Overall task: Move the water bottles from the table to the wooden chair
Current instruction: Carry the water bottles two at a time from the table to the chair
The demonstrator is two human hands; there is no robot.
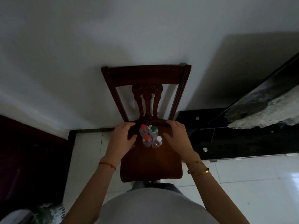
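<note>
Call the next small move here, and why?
Probably draw both hands back. Four bottles already stand upright in a tight cluster at the back of the chair seat. The left hand and right hand sit open on either side of them, gripping nothing, so the placing looks done.

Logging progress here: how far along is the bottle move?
Four clear plastic water bottles, capped red, green and white, stand upright on the dark wooden chair. Left hand and right hand flank them, open. No table shows, so leftovers are unknowable.
</note>
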